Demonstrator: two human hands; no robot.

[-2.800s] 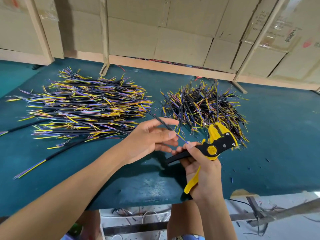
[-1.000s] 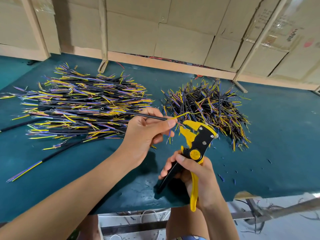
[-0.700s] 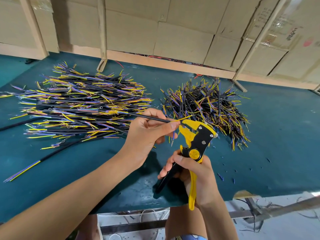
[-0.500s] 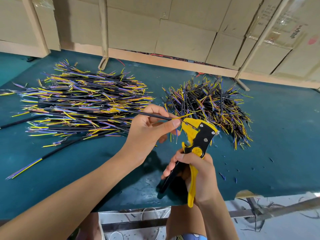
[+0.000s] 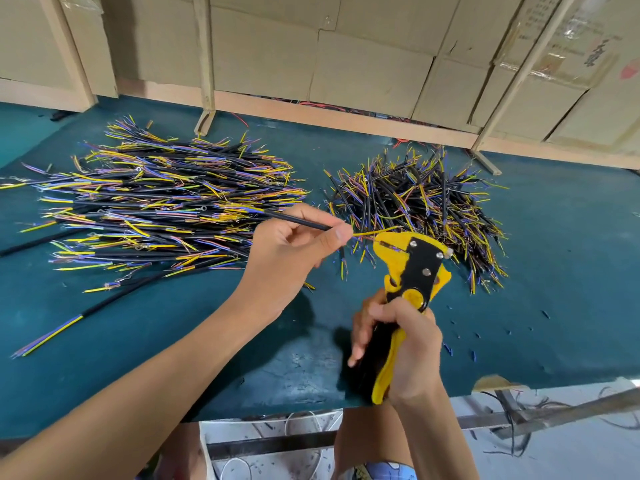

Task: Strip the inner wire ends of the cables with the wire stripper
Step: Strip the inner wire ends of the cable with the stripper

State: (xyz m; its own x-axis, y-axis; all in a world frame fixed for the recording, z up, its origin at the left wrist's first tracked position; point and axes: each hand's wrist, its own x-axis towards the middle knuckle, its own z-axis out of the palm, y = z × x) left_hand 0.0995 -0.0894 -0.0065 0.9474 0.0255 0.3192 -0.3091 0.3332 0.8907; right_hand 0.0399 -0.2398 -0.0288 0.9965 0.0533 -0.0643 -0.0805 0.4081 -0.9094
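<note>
- The cable (image 5: 298,220) you are working on is a thin black one, held just above the worktop (image 5: 554,271) near the middle of the view, running from about 10 o'clock toward 4 o'clock.
- Its yellow inner wire (image 5: 372,232) sticks out past your fingertips and points toward 3 o'clock, reaching the head of the wire stripper (image 5: 412,268).
- Whether the yellow wire sits inside the stripper's head or just in front of it cannot be told.
- Your left hand (image 5: 294,258) pinches the cable between thumb and forefinger, right where the black sheath ends.
- Your right hand (image 5: 405,344) is wrapped round the stripper's two handles, one black and one yellow, squeezed close together, with the head pointing to 12 o'clock.
- At 9 o'clock of your left hand lies a big pile of long cables (image 5: 166,209), mostly lying side by side, with yellow and purple wire ends showing.
- At 12 o'clock of the stripper lies a smaller, tangled heap of short cables (image 5: 426,202).
- One long black cable (image 5: 104,304) lies alone at 8 o'clock of the big pile.
- Small bits of cut insulation (image 5: 474,355) are scattered on the green surface at 3 o'clock of your right hand.
- Cardboard boxes (image 5: 363,71) stand along the far edge.
</note>
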